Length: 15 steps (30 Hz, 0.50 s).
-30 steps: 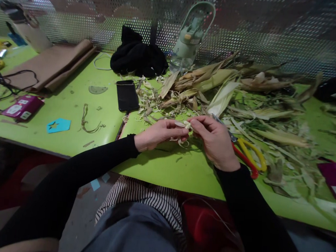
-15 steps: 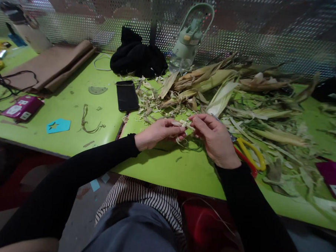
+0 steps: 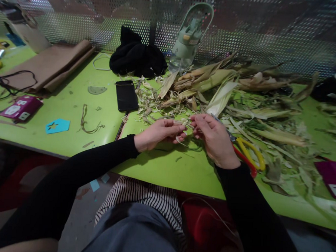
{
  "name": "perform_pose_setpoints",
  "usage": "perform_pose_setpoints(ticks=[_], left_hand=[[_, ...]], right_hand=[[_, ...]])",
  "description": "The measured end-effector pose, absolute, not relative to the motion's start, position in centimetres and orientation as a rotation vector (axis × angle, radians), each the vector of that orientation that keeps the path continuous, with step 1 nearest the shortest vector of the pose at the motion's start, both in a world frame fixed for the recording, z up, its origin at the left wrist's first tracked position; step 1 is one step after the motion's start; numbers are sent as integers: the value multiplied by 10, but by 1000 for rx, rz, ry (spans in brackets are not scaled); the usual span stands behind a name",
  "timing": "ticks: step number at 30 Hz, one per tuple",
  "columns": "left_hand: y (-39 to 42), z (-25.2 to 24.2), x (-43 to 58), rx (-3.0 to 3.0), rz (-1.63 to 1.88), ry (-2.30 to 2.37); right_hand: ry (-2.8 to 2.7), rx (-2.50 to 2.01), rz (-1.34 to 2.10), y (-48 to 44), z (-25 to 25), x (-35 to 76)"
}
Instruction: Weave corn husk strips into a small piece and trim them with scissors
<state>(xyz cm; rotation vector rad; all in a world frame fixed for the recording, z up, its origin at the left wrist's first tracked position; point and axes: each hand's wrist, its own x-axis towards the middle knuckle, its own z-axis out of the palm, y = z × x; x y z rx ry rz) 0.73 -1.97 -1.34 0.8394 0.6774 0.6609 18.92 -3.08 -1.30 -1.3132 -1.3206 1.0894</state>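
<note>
My left hand is closed in a pinch on a thin pale husk strip, which curls down below its fingertips. Just to the right, my right hand pinches the same pale strands, its fingertips close to those of the left. Both hands are over the green table. Beyond them lies a heap of dried corn husks with shredded bits at its left. Scissors with red and yellow handles rest beside my right wrist.
A black phone, a black cloth and a green bottle stand or lie behind my hands. At left are brown paper, a blue tag and a purple box. More husk scraps spread right.
The loop of strip below my left fingertips has opened into a longer trailing curve. My right fingers have shifted slightly; the left hand is nearly unchanged.
</note>
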Motion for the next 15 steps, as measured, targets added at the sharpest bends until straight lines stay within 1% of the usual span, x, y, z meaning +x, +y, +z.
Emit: perform_pose_setpoints(ticks=[5,10,15], left_hand=[[-19,-14,6,883,671,679],[-17,-19,5,1033,818,745],[-17,-17,5,1092,905,763]], right_hand=[[-1365,-1308,1115,-31,-16,189],[-1336,-1303,1125,-32,-14,187],[-1449,-1315,1060,-34,-14,188]])
